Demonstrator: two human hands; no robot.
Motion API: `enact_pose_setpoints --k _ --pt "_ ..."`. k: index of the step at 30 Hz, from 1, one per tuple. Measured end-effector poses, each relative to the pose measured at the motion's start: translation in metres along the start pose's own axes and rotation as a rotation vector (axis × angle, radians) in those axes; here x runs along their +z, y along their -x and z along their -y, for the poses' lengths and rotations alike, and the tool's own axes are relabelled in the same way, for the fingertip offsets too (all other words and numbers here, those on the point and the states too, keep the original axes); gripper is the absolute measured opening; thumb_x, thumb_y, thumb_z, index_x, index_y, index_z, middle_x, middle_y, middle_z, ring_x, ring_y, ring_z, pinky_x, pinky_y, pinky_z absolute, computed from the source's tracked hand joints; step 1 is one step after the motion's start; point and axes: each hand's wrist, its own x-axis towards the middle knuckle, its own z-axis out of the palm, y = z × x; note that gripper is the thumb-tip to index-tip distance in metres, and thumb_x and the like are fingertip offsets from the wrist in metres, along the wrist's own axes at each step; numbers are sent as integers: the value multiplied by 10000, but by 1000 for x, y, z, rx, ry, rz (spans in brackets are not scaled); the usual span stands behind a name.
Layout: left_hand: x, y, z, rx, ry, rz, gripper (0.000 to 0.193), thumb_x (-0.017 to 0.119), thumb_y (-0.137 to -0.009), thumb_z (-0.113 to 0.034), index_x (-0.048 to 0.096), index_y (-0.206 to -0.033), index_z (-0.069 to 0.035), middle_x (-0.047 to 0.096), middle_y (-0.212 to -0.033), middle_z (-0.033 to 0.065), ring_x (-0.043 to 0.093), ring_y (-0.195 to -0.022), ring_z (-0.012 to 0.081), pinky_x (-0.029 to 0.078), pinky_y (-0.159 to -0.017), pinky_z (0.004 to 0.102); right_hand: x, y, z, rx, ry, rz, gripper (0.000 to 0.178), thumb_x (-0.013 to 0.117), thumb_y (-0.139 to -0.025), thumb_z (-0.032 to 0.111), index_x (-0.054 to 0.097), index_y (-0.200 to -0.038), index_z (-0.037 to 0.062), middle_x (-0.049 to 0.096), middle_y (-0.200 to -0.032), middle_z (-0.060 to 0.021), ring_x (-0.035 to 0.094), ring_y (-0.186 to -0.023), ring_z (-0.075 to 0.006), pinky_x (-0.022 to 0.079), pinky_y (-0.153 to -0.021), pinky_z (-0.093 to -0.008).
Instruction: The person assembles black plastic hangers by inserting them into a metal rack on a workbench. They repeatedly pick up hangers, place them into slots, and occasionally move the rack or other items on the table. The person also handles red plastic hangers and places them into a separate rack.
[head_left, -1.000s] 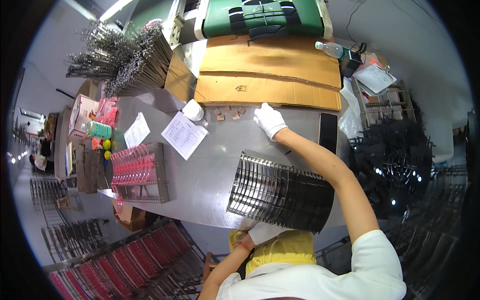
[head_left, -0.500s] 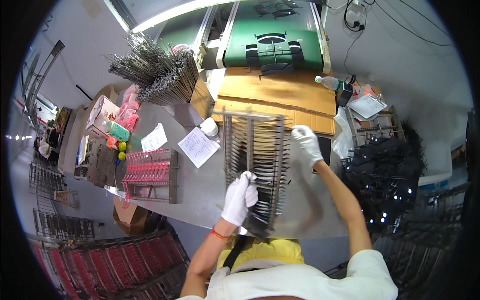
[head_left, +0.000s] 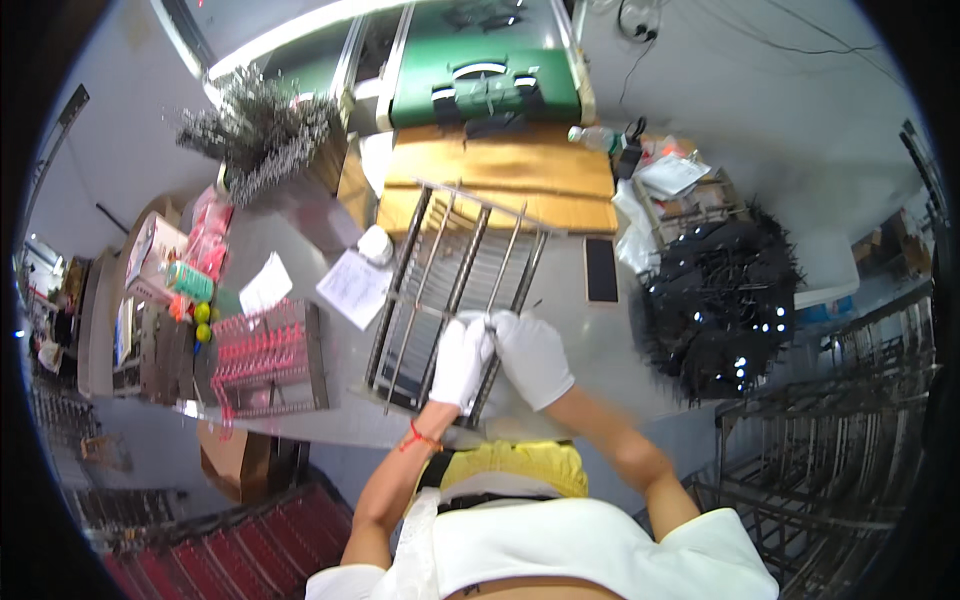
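A metal rack point(head_left: 452, 290) with dark bars and thin cross rods lies slantwise on the grey table in front of me. My left hand point(head_left: 462, 362), in a white glove, is closed at the rack's near half, its fingers round a bar. Beside it my right hand point(head_left: 532, 358), also gloved, is closed with its fingertips pinched together over the rack, touching the left fingertips. Whatever sits between the right fingertips is hidden. Through the rods, rows of thin pale strips show on the rack's underside.
A smaller rack with pink rows point(head_left: 262, 360) stands at left, by a paper sheet point(head_left: 355, 288) and a white tub point(head_left: 376, 245). Bundled wire rods point(head_left: 265, 135) rise behind. Cardboard point(head_left: 500, 165) covers the far side. A dark flat phone-like slab point(head_left: 601, 270) and heaped black parts point(head_left: 725, 300) are at right.
The rack has tilted and turned, so its bars and rods now face up. My right hand has come from the rack's far right side to meet my left hand. The view has shifted.
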Motion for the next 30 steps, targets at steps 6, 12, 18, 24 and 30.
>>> enact_pose_setpoints --k 6,12,18,24,30 --pt "-8 -7 16 36 -104 -11 209 545 -988 -189 657 -926 -24 567 -701 -25 460 -596 62 373 -520 256 53 13 1 80 -311 -96 181 528 -908 181 557 -1051 74 658 -973 -124 683 -827 -308 539 -708 -448" --pt "-49 -7 -67 -49 -562 200 358 674 -890 -355 735 -811 -11 680 -699 63 600 -643 102 464 -594 263 -76 -2 -18 -147 -835 -187 271 562 -933 240 645 -1123 64 697 -1023 -102 679 -896 -281 552 -783 -383" --pt "-57 30 -147 -2 -810 687 459 624 -919 -482 721 -896 -33 702 -772 44 631 -738 126 497 -728 271 -206 -50 -46 -580 -501 -577 580 290 -1053 451 705 -954 58 699 -953 -123 645 -934 -338 492 -891 -428" --pt "-49 24 -249 425 -1197 904 419 577 -923 -460 644 -876 -49 671 -808 113 639 -776 220 493 -734 323 -239 -14 -28 -632 -449 -527 559 308 -1020 247 582 -543 148 538 -518 5 489 -473 -220 402 -533 -361" --pt "-47 45 -273 1358 -538 -86 280 709 -819 -146 643 -1066 -31 673 -1018 144 645 -931 323 516 -841 395 -265 -42 -15 -246 -356 -1176 314 440 -879 -3 473 -569 34 452 -541 -65 428 -530 -214 377 -580 -335"
